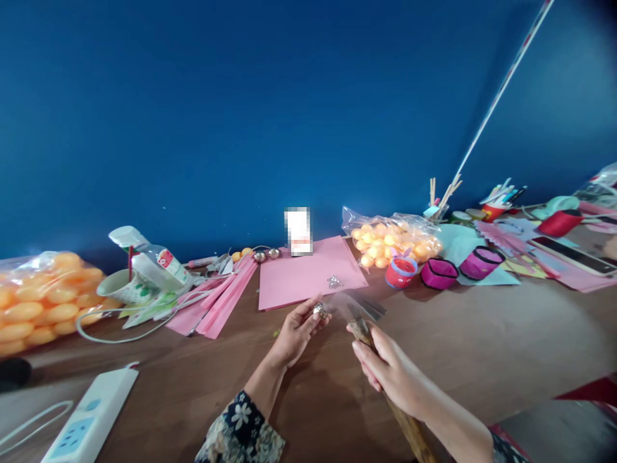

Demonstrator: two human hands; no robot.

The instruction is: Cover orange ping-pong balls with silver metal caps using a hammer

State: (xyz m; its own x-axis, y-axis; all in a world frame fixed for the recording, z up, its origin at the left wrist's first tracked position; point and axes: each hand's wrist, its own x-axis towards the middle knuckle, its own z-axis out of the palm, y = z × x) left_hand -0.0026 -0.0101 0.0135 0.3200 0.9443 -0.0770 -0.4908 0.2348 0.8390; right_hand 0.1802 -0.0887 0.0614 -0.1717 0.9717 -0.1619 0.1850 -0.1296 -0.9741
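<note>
My left hand [299, 328] pinches a small shiny silver bell [319, 310] between thumb and fingers, just above the table. Beside it, my right hand [378, 357] is wrapped round the wooden handle of a hammer [361, 333]. The hammer's grey metal head is smeared by motion and hangs close to the bell; whether they touch I cannot tell. Pink paper sheets [294, 280] lie just beyond both hands, with a little heap of small silver pieces [333, 281] on them. Two more silver bells [260, 256] stand at the paper's far left corner.
Bags of orange balls lie at left [48, 302] and back right [385, 239]. Purple bands [438, 273] and a small red pot [401, 271] stand to the right. Pink strips [226, 296], a cup [120, 286] and a power strip [91, 415] are on the left. A phone [573, 255] lies far right.
</note>
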